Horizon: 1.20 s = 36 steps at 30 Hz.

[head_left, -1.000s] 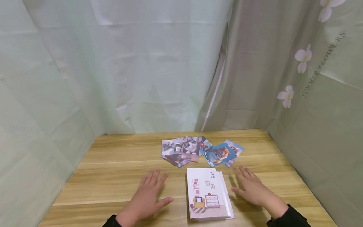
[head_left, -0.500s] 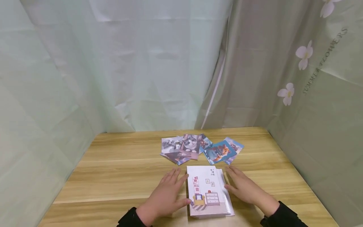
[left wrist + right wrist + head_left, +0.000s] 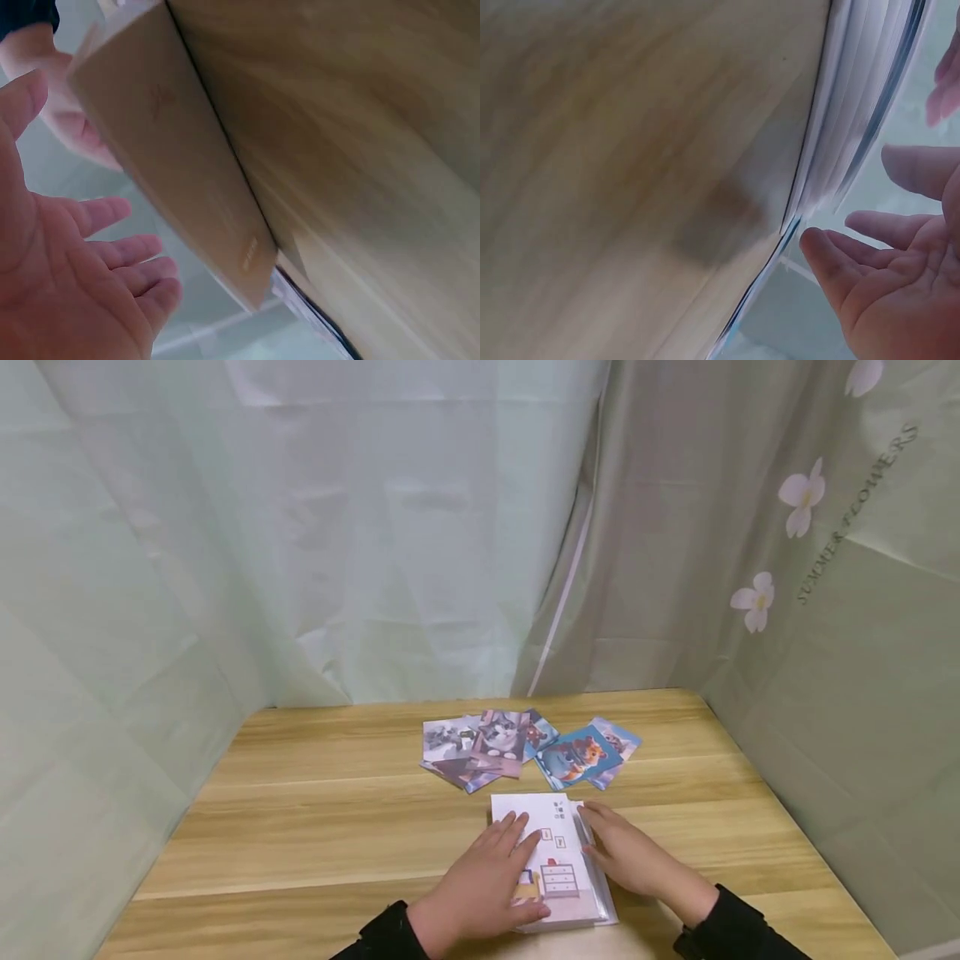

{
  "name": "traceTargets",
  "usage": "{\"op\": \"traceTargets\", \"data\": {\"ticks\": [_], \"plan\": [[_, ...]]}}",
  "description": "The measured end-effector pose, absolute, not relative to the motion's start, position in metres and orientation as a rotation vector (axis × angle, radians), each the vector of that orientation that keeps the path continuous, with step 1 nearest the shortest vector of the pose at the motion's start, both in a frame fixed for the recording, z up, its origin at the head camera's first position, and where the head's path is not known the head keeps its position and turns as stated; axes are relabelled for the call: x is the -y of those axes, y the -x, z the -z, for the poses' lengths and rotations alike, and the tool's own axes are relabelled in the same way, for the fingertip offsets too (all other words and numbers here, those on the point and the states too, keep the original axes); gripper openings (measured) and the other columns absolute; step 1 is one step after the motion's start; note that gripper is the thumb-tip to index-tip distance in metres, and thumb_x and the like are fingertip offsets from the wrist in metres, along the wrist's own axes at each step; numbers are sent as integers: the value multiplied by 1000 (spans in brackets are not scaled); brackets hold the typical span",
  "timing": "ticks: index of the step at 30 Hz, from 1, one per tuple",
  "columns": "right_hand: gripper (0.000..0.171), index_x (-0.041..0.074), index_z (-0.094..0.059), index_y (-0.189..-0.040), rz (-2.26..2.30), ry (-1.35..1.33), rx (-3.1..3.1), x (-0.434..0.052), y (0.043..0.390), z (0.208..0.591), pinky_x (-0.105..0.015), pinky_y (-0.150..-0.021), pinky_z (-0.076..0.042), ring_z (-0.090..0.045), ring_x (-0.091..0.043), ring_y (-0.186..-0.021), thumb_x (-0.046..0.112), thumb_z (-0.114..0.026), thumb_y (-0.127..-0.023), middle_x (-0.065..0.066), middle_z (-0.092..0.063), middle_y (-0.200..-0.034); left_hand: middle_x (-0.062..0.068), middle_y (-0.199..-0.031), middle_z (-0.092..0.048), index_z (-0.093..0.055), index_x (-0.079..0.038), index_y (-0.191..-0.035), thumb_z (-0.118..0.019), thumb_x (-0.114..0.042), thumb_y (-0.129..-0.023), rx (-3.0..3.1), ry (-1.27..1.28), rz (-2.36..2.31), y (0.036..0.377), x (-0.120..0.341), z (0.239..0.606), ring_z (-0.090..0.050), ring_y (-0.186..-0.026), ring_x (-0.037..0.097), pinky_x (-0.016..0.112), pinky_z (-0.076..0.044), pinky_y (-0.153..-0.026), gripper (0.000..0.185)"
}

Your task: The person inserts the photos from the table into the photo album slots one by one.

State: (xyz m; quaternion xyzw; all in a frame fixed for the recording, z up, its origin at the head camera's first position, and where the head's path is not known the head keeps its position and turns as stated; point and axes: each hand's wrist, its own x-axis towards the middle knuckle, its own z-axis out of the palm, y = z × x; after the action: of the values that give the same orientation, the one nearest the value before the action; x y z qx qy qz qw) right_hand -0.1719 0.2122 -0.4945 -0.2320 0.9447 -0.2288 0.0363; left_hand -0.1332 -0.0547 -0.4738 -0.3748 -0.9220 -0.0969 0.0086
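Note:
A thick photo album [image 3: 561, 868], its white cover printed with a dresser and small frames, lies on the wooden table. My left hand [image 3: 487, 881] reaches over the left part of the cover with straight fingers, hiding some of the picture. In the left wrist view the palm of this left hand [image 3: 67, 277] is beside the album's plain spine [image 3: 172, 150]. My right hand [image 3: 633, 853] is at the album's right side, fingertips right at the page edges. The right wrist view shows the layered page edges [image 3: 855, 112] and my right hand [image 3: 900, 277] with extended fingers.
Behind the album, several animal picture cards overlap in two loose groups: cat cards [image 3: 501, 739] on the left and blue cards [image 3: 577, 757] on the right. A pale curtain [image 3: 390, 543] rises along the table's back edge, with flower-printed cloth [image 3: 840, 693] at the right.
My left hand has moved right, from the table beside the album to over its cover. My right hand has moved left to the page edges. The album and cards have stayed in place.

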Motion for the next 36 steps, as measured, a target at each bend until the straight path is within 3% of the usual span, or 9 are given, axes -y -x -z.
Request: {"op": "traceTargets", "data": {"ticks": [11,24,36], "plan": [[52,-12,-44,-143,792,702,-2816,-204,168,493,-58,-110,-35,-43,-45,-136,3,-61,-97,-31,-44,-146,17,-158,-36,-43,-4,-150,-53,-71,-90,2835,1297,167,128,37,477,-31,-147,30,37,-30,-118,90],[49,-13,-43,-143,774,688,-2786,-202,171,495,-55,-110,-37,-44,-43,-136,-1,-57,-97,-30,-45,-146,13,-150,-47,-53,-3,-141,-67,-62,-86,2834,1274,21,129,30,486,-40,-142,24,31,-34,-115,81],[57,-15,-43,-142,667,721,-2721,-205,176,486,-54,-110,-37,-45,-43,-135,1,-66,-92,-32,-43,-146,14,-146,-50,-56,-2,-137,-69,-58,-85,2826,1248,75,130,29,487,-44,-139,25,32,-36,-114,78]]}}
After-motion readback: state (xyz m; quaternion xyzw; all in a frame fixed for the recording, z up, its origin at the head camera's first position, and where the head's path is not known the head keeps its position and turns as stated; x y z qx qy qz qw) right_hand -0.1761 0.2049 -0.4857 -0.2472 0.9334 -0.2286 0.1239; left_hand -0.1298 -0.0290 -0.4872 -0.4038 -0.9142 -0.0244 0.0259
